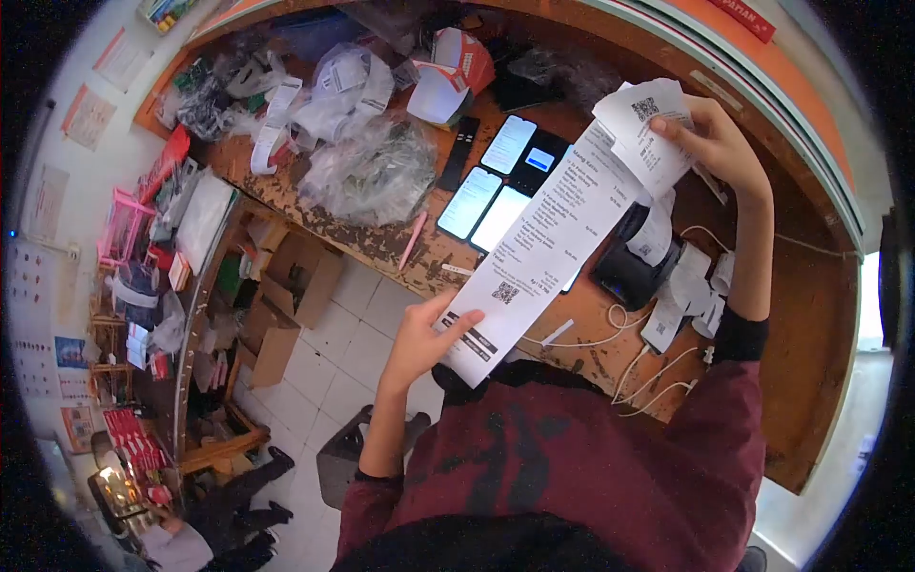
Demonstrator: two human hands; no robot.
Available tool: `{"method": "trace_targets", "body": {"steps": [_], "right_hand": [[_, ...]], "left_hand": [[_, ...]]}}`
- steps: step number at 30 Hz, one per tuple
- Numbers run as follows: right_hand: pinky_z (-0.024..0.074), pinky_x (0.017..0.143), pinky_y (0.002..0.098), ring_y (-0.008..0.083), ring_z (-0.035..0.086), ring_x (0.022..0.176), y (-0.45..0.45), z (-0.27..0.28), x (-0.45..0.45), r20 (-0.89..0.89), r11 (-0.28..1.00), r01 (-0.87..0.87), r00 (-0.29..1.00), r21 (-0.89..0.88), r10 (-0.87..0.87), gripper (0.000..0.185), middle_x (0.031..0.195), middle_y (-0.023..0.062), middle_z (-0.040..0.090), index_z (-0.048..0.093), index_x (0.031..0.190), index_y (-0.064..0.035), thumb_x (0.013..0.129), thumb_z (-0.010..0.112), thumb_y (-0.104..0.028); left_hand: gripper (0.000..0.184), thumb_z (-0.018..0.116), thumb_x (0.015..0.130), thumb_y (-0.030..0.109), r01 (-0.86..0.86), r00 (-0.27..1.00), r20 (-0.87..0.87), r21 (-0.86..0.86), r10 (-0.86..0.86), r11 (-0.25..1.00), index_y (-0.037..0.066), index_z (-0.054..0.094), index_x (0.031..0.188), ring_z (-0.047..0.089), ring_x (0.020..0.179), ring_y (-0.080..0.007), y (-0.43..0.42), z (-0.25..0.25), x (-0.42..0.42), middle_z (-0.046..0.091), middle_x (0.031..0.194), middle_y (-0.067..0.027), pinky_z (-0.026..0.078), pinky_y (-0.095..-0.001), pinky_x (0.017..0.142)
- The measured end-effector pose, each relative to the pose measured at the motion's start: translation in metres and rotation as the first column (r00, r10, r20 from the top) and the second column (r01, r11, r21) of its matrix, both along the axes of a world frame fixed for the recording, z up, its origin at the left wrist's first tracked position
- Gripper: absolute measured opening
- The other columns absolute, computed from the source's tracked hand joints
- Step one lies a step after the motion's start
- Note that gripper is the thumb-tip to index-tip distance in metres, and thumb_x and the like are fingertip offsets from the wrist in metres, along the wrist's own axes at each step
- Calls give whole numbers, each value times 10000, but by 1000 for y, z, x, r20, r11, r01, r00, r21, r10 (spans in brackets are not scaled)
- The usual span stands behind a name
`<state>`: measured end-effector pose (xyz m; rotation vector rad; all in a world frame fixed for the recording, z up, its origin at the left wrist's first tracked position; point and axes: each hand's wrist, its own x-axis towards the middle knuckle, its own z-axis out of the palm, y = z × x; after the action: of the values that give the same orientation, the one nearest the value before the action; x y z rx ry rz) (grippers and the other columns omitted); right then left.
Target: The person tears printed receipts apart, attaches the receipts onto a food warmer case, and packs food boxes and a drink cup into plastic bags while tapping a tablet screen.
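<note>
A long printed receipt [548, 243] stretches diagonally between my hands, above the wooden counter. My left hand [424, 338] pinches its lower end, thumb on top near a QR code and dark printed bars. My right hand [720, 143] grips the upper end, where the paper folds over and shows another QR code. Beneath the strip lie several phones with lit screens, among them a phone [469, 202] near the counter edge. A black receipt printer [634, 262] with paper coming out stands below my right hand, partly hidden by the receipt.
Crumpled plastic bags [372, 172] and paper slips cover the counter's left part. A pink pen [413, 238] lies at its edge. White cables [624, 348] and curled receipts [681, 291] lie at right. Another person [219, 524] is at the lower left, by a shelf.
</note>
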<state>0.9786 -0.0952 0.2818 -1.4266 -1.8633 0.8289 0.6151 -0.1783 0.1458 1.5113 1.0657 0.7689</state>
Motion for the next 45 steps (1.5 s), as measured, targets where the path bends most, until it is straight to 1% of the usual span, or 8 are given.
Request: {"method": "trace_targets", "body": {"steps": [23, 27, 30, 34, 37, 40, 42, 45], "right_hand": [[464, 702, 258, 100, 552, 749, 0, 7, 4, 105, 999, -36, 994, 16, 34, 306, 882, 60, 624, 596, 1033, 16, 843, 580, -223], [417, 870, 324, 271, 511, 1028, -15, 18, -14, 465, 856, -266, 885, 443, 34, 260, 1102, 133, 518, 616, 982, 5, 740, 607, -88], [329, 998, 455, 384, 360, 1230, -55, 28, -61, 369, 785, -599, 773, 158, 515, 243, 1254, 190, 427, 608, 782, -19, 560, 612, 79], [420, 877, 398, 345, 480, 1070, -68, -11, -115, 388, 608, -782, 607, 136, 694, 174, 1116, 198, 486, 622, 856, 17, 692, 617, -41], [424, 736, 405, 328, 525, 853, -63, -42, -127, 50, 585, -811, 583, -27, 811, 209, 907, 140, 505, 562, 895, -6, 696, 609, -48], [417, 662, 359, 271, 524, 737, -85, -48, -128, 102, 606, -787, 616, 118, 781, 172, 818, 97, 485, 549, 823, -27, 667, 605, -74], [407, 636, 334, 209, 515, 722, -100, -44, -130, 541, 405, -788, 614, 464, 575, 177, 781, 68, 467, 572, 795, -37, 638, 589, -119], [396, 613, 322, 182, 503, 713, -99, -43, -122, 418, 477, -704, 703, 527, 575, 216, 749, 48, 462, 591, 816, -28, 631, 558, -136]], "left_hand": [[287, 456, 928, 228, -53, 976, -202, 169, 88, 984, -15, 474, 777, 329, 461, -120, -8, 15, 15, 378, 514, -102, 285, -296, 423], [284, 458, 926, 230, -40, 956, -282, 151, 82, 988, -14, 494, 787, 413, 445, -161, -8, 28, 17, 431, 530, -131, 328, -311, 433], [248, 479, 911, 237, -32, 937, -328, 261, 119, 965, 11, 524, 820, 540, 488, -247, -7, 35, 22, 509, 575, -160, 394, -346, 460], [171, 521, 868, 247, 318, 880, -472, 484, -63, 815, 81, 549, 896, 583, 568, -306, -3, 56, 24, 569, 613, -144, 445, -396, 485], [182, 517, 871, 247, 459, 806, -576, 463, -136, 758, 71, 556, 893, 571, 542, -320, -3, 74, 23, 560, 576, -133, 440, -388, 482], [171, 509, 871, 213, 435, 885, -321, 318, -336, 843, 50, 560, 882, 579, 563, -324, -4, 70, 15, 567, 608, -150, 436, -378, 492], [165, 502, 872, 197, 296, 947, -216, 302, -237, 906, 42, 560, 874, 589, 587, -316, -2, 62, 5, 575, 641, -155, 438, -367, 507], [146, 486, 871, 160, 59, 974, -228, 226, -6, 972, 40, 567, 881, 606, 640, -298, 14, 49, -9, 589, 707, -161, 448, -349, 548]]}}
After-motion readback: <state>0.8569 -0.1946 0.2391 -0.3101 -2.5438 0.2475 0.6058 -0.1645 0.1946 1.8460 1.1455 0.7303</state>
